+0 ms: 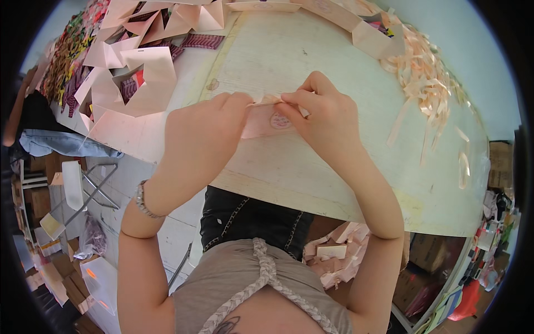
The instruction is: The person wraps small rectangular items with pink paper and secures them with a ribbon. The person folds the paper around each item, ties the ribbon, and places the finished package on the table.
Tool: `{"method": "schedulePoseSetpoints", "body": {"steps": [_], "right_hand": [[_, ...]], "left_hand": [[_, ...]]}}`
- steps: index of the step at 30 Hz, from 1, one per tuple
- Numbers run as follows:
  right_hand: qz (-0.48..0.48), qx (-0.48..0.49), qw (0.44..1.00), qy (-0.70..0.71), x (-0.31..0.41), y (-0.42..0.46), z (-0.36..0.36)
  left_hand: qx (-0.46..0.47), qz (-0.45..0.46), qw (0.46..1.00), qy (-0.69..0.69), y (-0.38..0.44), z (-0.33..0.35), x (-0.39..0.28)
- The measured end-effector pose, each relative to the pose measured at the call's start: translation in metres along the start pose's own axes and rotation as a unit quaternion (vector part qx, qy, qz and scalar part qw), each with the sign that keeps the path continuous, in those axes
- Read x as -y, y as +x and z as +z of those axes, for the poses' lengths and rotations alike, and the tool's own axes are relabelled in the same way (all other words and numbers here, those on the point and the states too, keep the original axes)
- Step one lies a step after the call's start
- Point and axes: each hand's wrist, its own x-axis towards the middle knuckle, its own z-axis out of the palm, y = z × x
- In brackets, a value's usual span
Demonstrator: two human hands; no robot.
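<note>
Both hands meet over the table at a small pale pink paper box [263, 121] with a round printed emblem. My left hand [208, 133] pinches the box's upper left edge between thumb and fingers. With thumb and forefinger, my right hand [323, 110] grips a peach satin ribbon [270, 99] at the upper right edge of the same box. The ribbon's loops are partly hidden by the fingers, so whether it is tied cannot be told. To the right lies a heap of peach ribbons [427, 79]. Open pink boxes [156, 89] with striped purple packets inside stand at the left.
More pink boxes [329, 14] line the table's far edge. Colourful ribbons [69, 54] are piled at the far left, near another person's arm [16, 108]. A carton of pink boxes [338, 254] is below the table's near edge. A folding chair [73, 185] stands left.
</note>
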Motion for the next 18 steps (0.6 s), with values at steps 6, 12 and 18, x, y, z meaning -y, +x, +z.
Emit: {"method": "schedulePoseSetpoints", "body": {"steps": [6, 12, 18], "right_hand": [[-0.022, -0.020, 1.000, -0.003, 0.002, -0.004, 0.003], [-0.097, -0.127, 0.987, 0.022, -0.006, -0.004, 0.009], [-0.038, -0.063, 0.981, 0.179, -0.010, -0.008, -0.002]], "left_hand": [[0.187, -0.115, 0.826, -0.519, -0.010, 0.014, 0.009], [0.199, -0.158, 0.728, -0.637, -0.011, 0.025, 0.012], [-0.010, -0.151, 0.830, -0.537, -0.015, 0.053, -0.007]]}}
